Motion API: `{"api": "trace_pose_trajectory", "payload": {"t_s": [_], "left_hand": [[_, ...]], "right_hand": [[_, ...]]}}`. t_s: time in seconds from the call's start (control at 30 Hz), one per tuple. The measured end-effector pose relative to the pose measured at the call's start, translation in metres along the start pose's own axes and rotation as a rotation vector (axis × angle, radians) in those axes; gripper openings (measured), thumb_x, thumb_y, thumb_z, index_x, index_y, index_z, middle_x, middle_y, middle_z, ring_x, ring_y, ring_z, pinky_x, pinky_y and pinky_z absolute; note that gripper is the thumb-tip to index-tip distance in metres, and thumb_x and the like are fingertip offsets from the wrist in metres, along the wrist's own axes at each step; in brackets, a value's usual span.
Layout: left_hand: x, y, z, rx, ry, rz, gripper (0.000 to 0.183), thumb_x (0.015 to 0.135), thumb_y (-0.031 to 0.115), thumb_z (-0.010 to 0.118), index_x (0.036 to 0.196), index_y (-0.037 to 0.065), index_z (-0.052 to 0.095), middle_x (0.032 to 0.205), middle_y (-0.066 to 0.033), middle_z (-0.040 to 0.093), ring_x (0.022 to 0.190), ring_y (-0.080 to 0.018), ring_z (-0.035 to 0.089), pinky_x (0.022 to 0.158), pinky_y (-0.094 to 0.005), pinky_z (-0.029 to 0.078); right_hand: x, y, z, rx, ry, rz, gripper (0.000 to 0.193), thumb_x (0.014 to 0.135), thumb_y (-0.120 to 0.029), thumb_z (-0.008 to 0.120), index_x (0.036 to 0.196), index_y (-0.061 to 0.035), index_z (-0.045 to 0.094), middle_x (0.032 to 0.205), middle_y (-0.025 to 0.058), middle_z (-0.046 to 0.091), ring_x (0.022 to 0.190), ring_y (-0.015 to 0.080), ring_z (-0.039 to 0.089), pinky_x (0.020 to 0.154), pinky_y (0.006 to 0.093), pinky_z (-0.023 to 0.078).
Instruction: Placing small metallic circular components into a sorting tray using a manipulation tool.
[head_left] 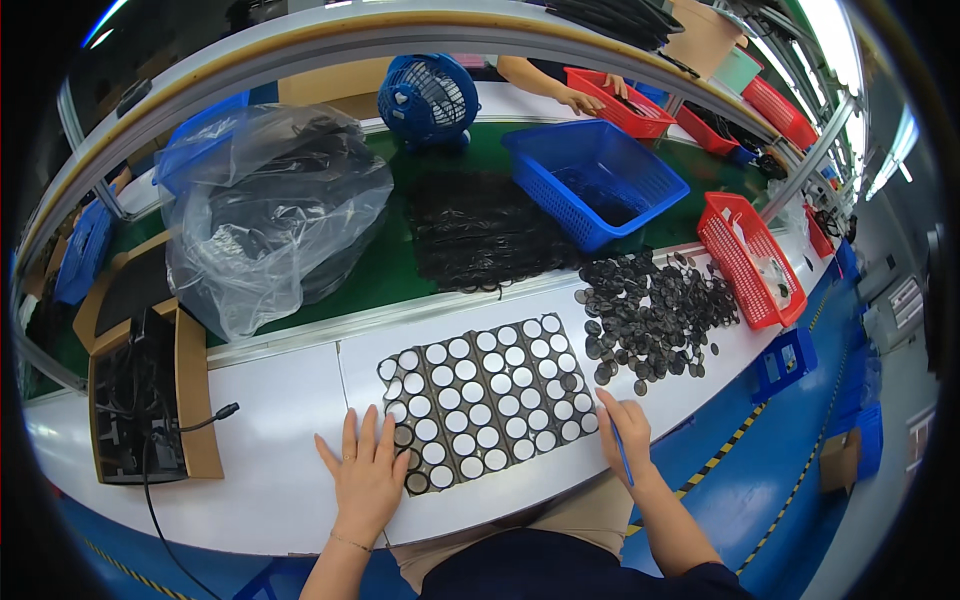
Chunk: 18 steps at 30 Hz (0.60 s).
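A dark tray (485, 400) lies flat on the white tabletop (270, 440), just in front of the person. It has rows of round holes, and most of them hold a white disc. Its long axis runs from lower left to upper right, so the far short edge points toward the pile of discs (655, 315) at the right. A few holes near the left lower corner look dark, not white.

The left hand (368, 470) lies flat on the tabletop with fingers spread, and its fingertips touch the left lower edge of the tray. The right hand (625, 430) rests at the right lower corner of the tray. It is loosely closed around a thin blue stick (622, 455), with the index finger stretched out toward the tray edge.

The pile of dark round discs lies loose on the tabletop, right of the tray and near it. Behind the tray a green belt (380, 265) carries a heap of black rings (475, 230), a blue basket (595, 180), a blue fan (428, 98) and a big clear plastic bag (270, 210). A red basket (750, 260) stands at the right of the pile. At the left a cardboard box (150, 400) holds dark parts, and a black cable (205, 418) comes out of it. Far behind, another person's hands (590, 97) reach into a second red basket (625, 105).
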<state>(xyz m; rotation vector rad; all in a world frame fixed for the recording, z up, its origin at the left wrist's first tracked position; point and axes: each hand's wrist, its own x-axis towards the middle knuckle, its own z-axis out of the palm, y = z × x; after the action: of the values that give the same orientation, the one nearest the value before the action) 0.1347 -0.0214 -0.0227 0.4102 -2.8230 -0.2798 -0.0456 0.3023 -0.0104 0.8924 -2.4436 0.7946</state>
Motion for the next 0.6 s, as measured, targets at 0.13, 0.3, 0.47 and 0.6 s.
{"api": "trace_pose_trajectory", "payload": {"t_s": [0.13,0.3,0.47,0.6], "left_hand": [[-0.002,-0.003,0.002,-0.001,-0.018,-0.007,0.051,0.092,0.030,0.067,0.138,0.008,0.059,0.149,-0.0114,0.051,0.146,-0.0352,0.036,0.115,-0.0738,0.009],[0.003,-0.006,-0.002,0.016,-0.057,0.012,0.047,0.097,0.023,0.063,0.139,0.003,0.057,0.146,-0.0133,0.054,0.141,-0.0321,0.044,0.118,-0.0650,0.019],[-0.001,-0.015,0.014,-0.075,-0.002,-0.028,0.045,0.092,0.017,0.063,0.135,0.005,0.060,0.147,-0.0149,0.053,0.144,-0.0365,0.040,0.118,-0.0673,0.010],[0.000,-0.019,0.015,-0.060,0.001,-0.030,0.045,0.093,0.016,0.062,0.136,0.004,0.059,0.147,-0.0159,0.053,0.143,-0.0373,0.040,0.119,-0.0663,0.010]], "right_hand": [[-0.038,-0.003,-0.006,0.016,0.012,0.164,0.031,0.089,-0.001,0.069,0.119,-0.0060,0.071,0.075,0.0113,0.058,0.066,0.0281,0.058,0.062,0.0389,0.048],[-0.033,-0.007,0.000,-0.073,0.121,0.127,0.030,0.088,-0.004,0.070,0.118,-0.0084,0.072,0.074,0.0094,0.058,0.063,0.0264,0.059,0.057,0.0379,0.048],[-0.029,-0.004,0.003,-0.036,0.172,0.141,0.034,0.085,-0.007,0.074,0.118,-0.0137,0.073,0.075,0.0058,0.060,0.063,0.0236,0.060,0.055,0.0363,0.048],[0.029,0.016,0.001,0.100,0.322,-0.087,0.042,0.086,-0.004,0.073,0.126,-0.0142,0.069,0.078,0.0066,0.062,0.065,0.0248,0.061,0.058,0.0356,0.050]]}}
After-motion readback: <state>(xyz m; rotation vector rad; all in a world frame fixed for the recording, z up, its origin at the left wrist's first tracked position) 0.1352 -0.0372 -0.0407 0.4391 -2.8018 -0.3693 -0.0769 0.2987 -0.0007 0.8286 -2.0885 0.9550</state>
